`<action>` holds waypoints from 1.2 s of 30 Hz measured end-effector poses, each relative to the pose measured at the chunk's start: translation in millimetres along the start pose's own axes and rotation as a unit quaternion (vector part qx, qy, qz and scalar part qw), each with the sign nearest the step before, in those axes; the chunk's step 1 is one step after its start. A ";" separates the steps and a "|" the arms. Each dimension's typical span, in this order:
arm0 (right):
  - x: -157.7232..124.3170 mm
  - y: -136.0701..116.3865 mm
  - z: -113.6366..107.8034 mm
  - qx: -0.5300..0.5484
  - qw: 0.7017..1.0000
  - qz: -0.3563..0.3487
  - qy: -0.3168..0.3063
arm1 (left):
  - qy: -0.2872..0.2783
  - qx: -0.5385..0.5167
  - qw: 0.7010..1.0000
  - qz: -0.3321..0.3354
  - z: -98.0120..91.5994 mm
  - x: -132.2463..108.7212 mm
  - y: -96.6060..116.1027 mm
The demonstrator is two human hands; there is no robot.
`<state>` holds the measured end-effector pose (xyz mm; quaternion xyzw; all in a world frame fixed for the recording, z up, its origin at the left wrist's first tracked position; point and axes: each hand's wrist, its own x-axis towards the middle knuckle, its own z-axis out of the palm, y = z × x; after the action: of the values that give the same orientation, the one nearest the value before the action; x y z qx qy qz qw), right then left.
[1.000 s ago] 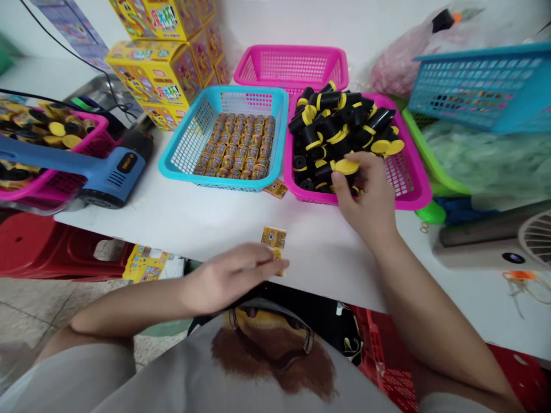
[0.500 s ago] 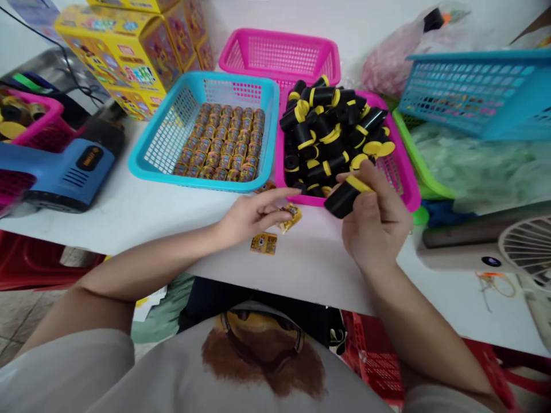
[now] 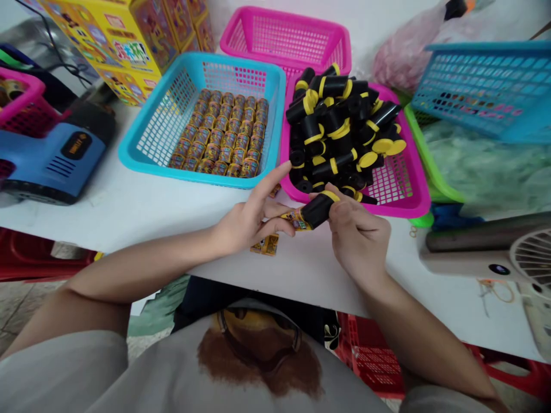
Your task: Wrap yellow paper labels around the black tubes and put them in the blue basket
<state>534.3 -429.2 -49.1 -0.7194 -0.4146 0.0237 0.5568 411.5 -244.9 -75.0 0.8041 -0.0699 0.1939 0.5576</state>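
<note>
My left hand (image 3: 253, 221) pinches a printed yellow sleeve (image 3: 296, 218) between thumb and fingers, its index finger stretched out. My right hand (image 3: 357, 229) grips a black canister with a yellow rim (image 3: 317, 210), tilted, its dark end against the sleeve's opening. Whether the end sits inside the sleeve I cannot tell. Another flat printed sleeve (image 3: 270, 245) lies on the white table below my left hand. Behind my hands, a pink basket (image 3: 419, 201) is heaped with black canisters with yellow lids. Left of it, a blue basket (image 3: 142, 158) holds rows of sleeved canisters.
A blue heat gun (image 3: 55, 155) lies at the left. Yellow printed boxes (image 3: 129, 51) are stacked behind it. An empty pink basket (image 3: 297, 34) stands at the back. At the right are a light blue basket (image 3: 482, 92), a green basket (image 3: 430, 160) with clear bags, and a fan (image 3: 534, 258).
My right hand has brought the black canister left and down to the sleeve in my left hand. The view has shifted slightly.
</note>
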 end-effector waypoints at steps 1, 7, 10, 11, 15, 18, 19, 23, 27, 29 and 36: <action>0.5 -1.9 -0.5 0.006 1.000 0.002 0.015 | 0.011 0.005 1.000 0.005 0.6 -0.8 0.9; -1.1 -4.0 -3.7 -0.018 0.997 -0.065 0.034 | 0.051 -0.056 0.997 0.000 4.6 -0.4 18.3; -1.6 -3.2 -6.3 -0.054 0.988 -0.146 0.001 | 0.040 -0.098 0.994 -0.018 4.9 1.4 21.7; -1.2 -3.3 -7.2 -0.064 0.983 -0.172 -0.007 | 0.049 -0.090 0.995 -0.017 5.0 1.5 20.6; 0.3 -5.3 -8.2 -0.088 0.971 -0.223 -0.013 | 0.106 -0.005 0.994 0.006 6.0 -1.0 11.2; -1.4 -8.3 -4.5 -0.097 0.973 -0.211 -0.011 | 0.118 0.041 0.992 0.029 5.7 -2.6 6.0; -2.6 -9.4 -2.3 -0.093 0.974 -0.205 -0.012 | 0.116 0.048 0.991 0.038 5.0 -2.5 5.3; -8.5 -12.5 7.7 -0.031 0.991 -0.126 -0.021 | 0.070 0.060 0.994 0.064 0.3 -0.8 7.2; -10.2 -10.0 9.2 0.028 1.000 0.000 -0.008 | 0.017 0.083 0.993 0.080 -0.1 -1.1 9.9; -8.5 -5.5 5.1 0.037 0.999 0.006 -0.022 | 0.026 0.109 0.989 0.096 1.3 -0.7 9.1; -1.0 4.5 0.0 -0.106 0.947 -0.304 -0.017 | 0.133 0.043 0.982 0.129 5.2 6.1 8.5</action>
<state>536.2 -430.0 -53.2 -0.6137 -0.6229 -0.1786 0.4510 415.6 -252.2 -66.8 0.7783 -0.0895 0.3725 0.4975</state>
